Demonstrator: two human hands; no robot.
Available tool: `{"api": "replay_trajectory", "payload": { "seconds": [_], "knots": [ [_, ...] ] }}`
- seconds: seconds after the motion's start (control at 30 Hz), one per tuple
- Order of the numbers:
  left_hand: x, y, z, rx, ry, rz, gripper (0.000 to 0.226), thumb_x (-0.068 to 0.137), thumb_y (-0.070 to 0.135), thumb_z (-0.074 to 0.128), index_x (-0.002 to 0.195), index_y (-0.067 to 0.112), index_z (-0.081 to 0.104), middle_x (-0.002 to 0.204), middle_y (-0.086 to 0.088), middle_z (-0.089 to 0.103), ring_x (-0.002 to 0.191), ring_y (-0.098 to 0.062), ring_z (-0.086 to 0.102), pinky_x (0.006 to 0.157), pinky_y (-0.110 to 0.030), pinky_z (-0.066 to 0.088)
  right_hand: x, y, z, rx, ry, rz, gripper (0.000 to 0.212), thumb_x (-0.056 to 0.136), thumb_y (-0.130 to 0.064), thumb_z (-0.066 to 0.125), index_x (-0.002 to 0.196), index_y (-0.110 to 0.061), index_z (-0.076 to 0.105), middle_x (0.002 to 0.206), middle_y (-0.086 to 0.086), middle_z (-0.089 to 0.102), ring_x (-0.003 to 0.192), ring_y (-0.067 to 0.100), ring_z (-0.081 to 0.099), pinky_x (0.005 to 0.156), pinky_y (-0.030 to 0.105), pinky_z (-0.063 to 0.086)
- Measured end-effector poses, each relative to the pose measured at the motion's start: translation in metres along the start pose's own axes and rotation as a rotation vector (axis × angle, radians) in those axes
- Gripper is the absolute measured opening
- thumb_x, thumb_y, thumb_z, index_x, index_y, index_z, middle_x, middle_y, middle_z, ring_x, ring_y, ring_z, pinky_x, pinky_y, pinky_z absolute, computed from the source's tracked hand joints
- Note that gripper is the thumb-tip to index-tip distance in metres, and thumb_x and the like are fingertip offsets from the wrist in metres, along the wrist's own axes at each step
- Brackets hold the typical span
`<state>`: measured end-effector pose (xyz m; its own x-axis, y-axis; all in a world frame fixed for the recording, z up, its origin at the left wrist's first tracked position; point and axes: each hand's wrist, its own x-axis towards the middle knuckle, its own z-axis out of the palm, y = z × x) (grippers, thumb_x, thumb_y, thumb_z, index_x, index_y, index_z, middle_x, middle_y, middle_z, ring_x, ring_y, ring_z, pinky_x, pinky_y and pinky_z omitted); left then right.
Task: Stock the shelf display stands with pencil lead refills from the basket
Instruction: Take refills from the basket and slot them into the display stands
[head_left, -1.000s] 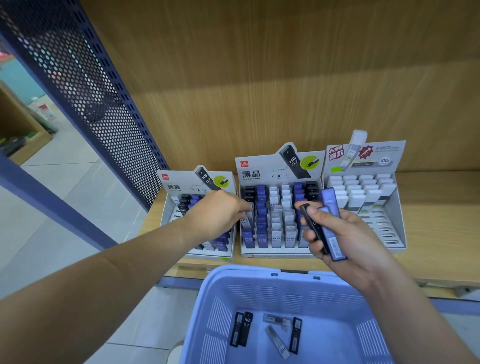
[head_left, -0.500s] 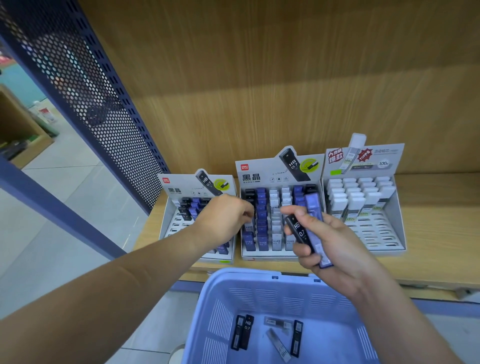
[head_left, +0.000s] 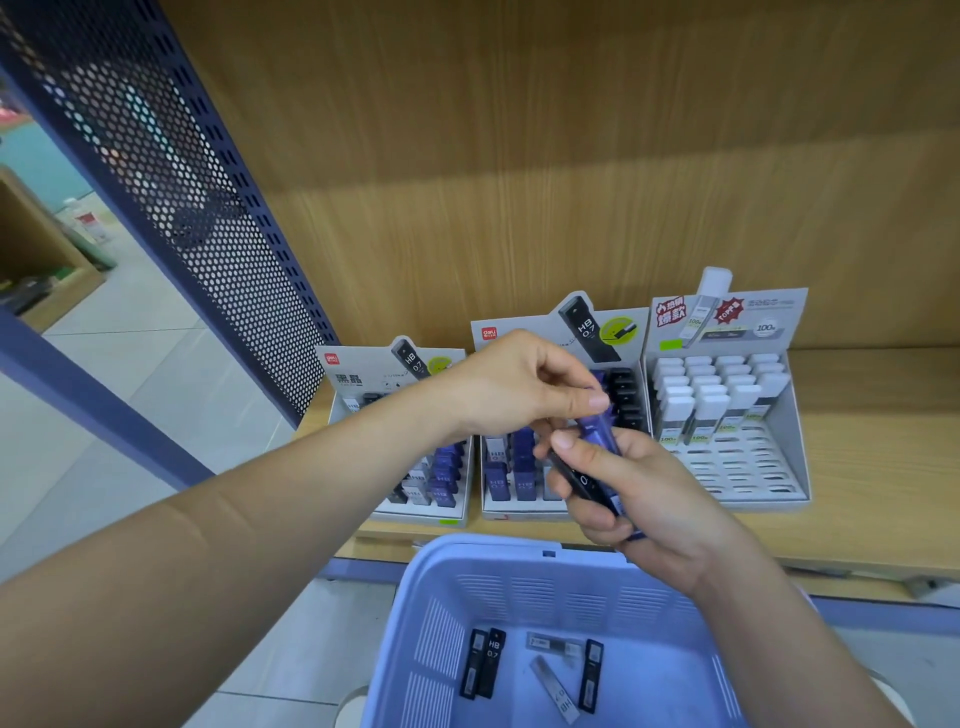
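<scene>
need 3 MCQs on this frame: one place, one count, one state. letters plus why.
1. Relative to the shelf, the basket is: A) on it B) in front, below its edge C) behind it
2. The display stands number: A) two B) three C) five
3. The right hand: A) open, empty B) rests in the basket C) holds a black refill and a purple refill

B: its rim shows under the shelf front.
B: three stand side by side.
C: fingers curl round both.
</scene>
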<state>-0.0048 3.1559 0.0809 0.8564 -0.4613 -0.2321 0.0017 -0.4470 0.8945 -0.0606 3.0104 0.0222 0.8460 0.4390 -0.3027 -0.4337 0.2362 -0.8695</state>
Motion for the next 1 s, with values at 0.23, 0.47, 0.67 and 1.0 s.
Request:
{"api": "replay_trajectory", "payload": {
  "seconds": [0.23, 0.47, 0.67, 1.0],
  "knots": [
    [-0.007, 0.002, -0.031, -0.036, 0.251, 0.012, 0.018, 0.091, 0.016, 0.06, 0.095, 0.001, 0.067, 0.072, -0.01, 0.065, 0.055, -0.007, 0.059, 0.059, -0.02, 0.055, 0.002, 0.0, 0.0, -0.092, -0.024, 0.052, 0.031, 0.07, -0.027, 0.075, 0.094, -0.014, 0.061, 0.061, -0.005, 0.041, 0.049, 0.008, 0.028, 0.043, 0.02, 0.011],
    [-0.029, 0.007, -0.059, -0.03, 0.267, -0.001, 0.019, 0.087, 0.012, 0.064, 0.098, -0.004, 0.067, 0.061, 0.0, 0.067, 0.053, -0.008, 0.06, 0.056, -0.02, 0.055, 0.015, -0.001, 0.022, 0.245, 0.052, -0.025, 0.032, 0.077, -0.035, 0.067, 0.097, -0.01, 0.062, 0.07, 0.008, 0.06, 0.04, 0.007, 0.03, 0.036, 0.016, 0.014],
    [-0.047, 0.002, -0.082, -0.079, 0.269, 0.008, 0.025, 0.076, 0.005, 0.071, 0.101, 0.009, 0.07, 0.075, -0.009, 0.068, 0.063, -0.014, 0.065, 0.065, -0.024, 0.059, 0.03, -0.002, 0.05, 0.315, 0.094, -0.09, 0.017, 0.078, -0.023, 0.066, 0.088, -0.009, 0.061, 0.068, 0.005, 0.062, 0.043, 0.007, 0.033, 0.035, 0.014, 0.02],
    [-0.069, -0.023, -0.111, 0.189, 0.287, -0.028, 0.009, 0.078, 0.016, 0.071, 0.086, 0.015, 0.074, 0.082, -0.009, 0.072, 0.073, -0.011, 0.064, 0.073, -0.026, 0.056, 0.048, 0.01, 0.073, 0.41, -0.022, 0.151, 0.02, 0.088, -0.03, 0.059, 0.08, -0.012, 0.061, 0.061, 0.0, 0.05, 0.037, 0.005, 0.035, 0.031, 0.012, 0.023]
  ]
}}
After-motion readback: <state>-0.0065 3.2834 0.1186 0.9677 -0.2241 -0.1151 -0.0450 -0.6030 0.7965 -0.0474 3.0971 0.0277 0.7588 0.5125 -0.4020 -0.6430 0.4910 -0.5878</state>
